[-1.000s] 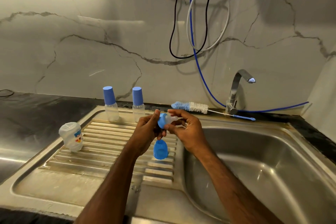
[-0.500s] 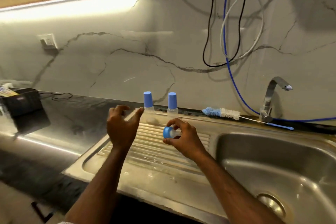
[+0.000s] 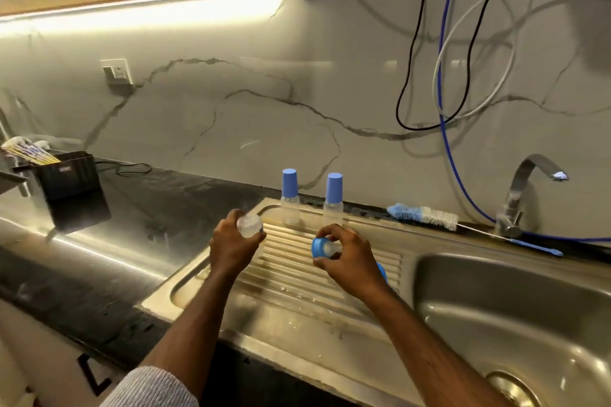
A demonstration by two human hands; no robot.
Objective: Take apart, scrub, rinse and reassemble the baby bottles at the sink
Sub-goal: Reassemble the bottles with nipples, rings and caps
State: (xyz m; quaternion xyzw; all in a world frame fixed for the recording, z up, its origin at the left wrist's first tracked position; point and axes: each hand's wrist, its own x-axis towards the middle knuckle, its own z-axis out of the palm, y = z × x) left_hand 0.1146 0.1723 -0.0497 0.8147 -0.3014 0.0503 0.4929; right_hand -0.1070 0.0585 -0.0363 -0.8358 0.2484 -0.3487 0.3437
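My left hand (image 3: 231, 246) grips a clear baby bottle body (image 3: 249, 225) over the left part of the ribbed drainboard (image 3: 291, 269). My right hand (image 3: 350, 259) pinches a blue collar with its clear teat (image 3: 322, 247) above the drainboard's middle. A blue cap (image 3: 381, 271) peeks out from behind my right wrist, lying on the ribs. Two assembled bottles with blue caps stand at the drainboard's back edge, one on the left (image 3: 290, 196) and one on the right (image 3: 333, 200).
A bottle brush (image 3: 426, 215) with a blue tip lies along the sink's back rim beside the tap (image 3: 525, 188). The steel basin (image 3: 515, 317) is at the right with its drain (image 3: 510, 390). A black holder (image 3: 69, 175) stands on the dark counter at left. Cables hang on the wall.
My left hand, spread and holding nothing before, now grips the clear bottle body. The view has swung left and up. My right hand keeps holding the blue collar.
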